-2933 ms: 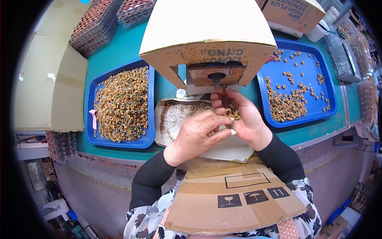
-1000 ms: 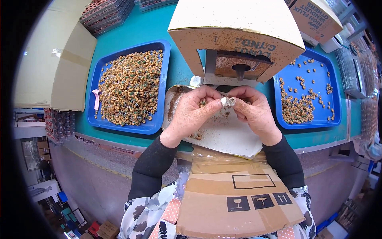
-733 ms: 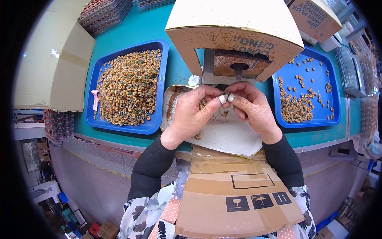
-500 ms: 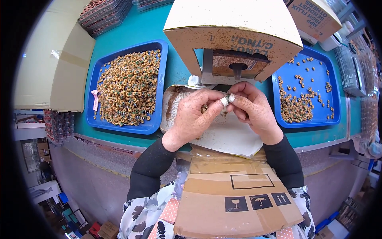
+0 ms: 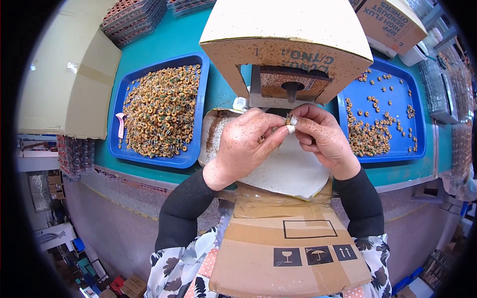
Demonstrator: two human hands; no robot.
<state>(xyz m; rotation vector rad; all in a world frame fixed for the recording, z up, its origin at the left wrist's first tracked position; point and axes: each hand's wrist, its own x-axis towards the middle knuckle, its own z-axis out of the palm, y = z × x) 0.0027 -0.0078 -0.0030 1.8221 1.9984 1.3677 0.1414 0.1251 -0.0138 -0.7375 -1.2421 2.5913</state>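
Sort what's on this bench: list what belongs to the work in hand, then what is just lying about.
In use:
left hand and right hand, pinching a small ring part
cardboard-hooded machine
left blue tray, heaped with rings
right blue tray, sparsely filled
white sheet

Lying about:
printed carton
stacked dark trays
flat cardboard

Off to my left sits a blue tray [image 5: 198,107] heaped with small orange rings [image 5: 159,111], a pink tag [image 5: 120,124] at its edge. To my right, a second blue tray [image 5: 422,124] holds a thinner scatter. Straight ahead, a cardboard hood [image 5: 283,30] covers a machine. Beyond, stacked dark trays [image 5: 131,17] and a printed carton [image 5: 390,22] on the teal table [image 5: 169,44].
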